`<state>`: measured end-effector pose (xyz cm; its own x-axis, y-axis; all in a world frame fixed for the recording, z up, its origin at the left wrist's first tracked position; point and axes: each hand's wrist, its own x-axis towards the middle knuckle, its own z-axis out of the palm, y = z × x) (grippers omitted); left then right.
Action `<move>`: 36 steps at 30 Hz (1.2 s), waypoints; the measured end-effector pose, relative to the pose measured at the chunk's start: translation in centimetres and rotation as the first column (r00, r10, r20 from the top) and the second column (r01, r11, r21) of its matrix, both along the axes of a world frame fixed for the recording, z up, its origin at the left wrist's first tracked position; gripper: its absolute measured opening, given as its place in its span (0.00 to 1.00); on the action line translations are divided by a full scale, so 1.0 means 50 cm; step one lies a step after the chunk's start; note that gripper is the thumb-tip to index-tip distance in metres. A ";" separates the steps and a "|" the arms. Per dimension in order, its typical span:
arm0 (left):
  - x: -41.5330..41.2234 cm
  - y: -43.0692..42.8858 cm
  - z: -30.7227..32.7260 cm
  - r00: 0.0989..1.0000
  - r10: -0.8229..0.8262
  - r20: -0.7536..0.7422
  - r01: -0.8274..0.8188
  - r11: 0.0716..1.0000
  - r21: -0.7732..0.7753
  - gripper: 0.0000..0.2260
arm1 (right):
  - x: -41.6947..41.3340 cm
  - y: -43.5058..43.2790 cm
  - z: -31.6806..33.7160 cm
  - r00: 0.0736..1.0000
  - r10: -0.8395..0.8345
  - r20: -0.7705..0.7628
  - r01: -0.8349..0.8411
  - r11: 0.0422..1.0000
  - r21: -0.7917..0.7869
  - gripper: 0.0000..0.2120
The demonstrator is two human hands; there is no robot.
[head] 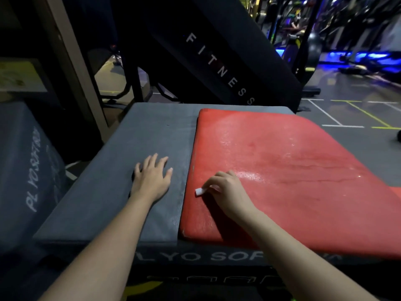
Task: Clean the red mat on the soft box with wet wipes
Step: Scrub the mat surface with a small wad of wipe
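A red mat (282, 170) lies on the right half of a grey soft box (134, 148), its right side hanging past the box's edge. Wet, shiny patches show on the mat's middle. My right hand (227, 190) rests on the mat near its left edge and grips a small folded white wet wipe (199, 191), pressed to the mat. My left hand (152, 177) lies flat with spread fingers on the bare grey top of the box, just left of the mat.
A second grey soft box (26, 170) stands to the left. A black slanted panel reading FITNESS (219, 68) rises behind the box. Gym floor with white and yellow lines (347, 118) stretches to the right, with machines far back.
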<state>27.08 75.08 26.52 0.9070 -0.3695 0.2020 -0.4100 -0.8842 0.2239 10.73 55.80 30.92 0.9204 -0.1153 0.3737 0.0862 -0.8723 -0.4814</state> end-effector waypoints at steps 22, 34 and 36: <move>0.016 -0.001 -0.011 0.999 -0.009 -0.049 0.010 1.000 0.013 0.24 | 0.100 -0.058 0.000 0.999 -0.036 -0.029 0.038 0.996 0.075 0.05; 0.092 -0.125 0.127 0.988 0.091 -0.121 -0.084 0.995 0.061 0.16 | 0.051 -0.049 0.006 0.995 -0.052 -0.084 0.071 0.969 0.237 0.07; 0.126 -0.179 0.126 0.989 0.051 -0.137 -0.060 0.996 -0.061 0.15 | 0.054 -0.049 0.001 0.993 -0.086 -0.083 0.105 0.962 0.252 0.07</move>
<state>33.37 66.12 32.79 0.9463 -0.3080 0.0982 -0.3229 -0.8863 0.3318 13.45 53.37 30.99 0.9233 -0.2870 0.2552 -0.0335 -0.7221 -0.6910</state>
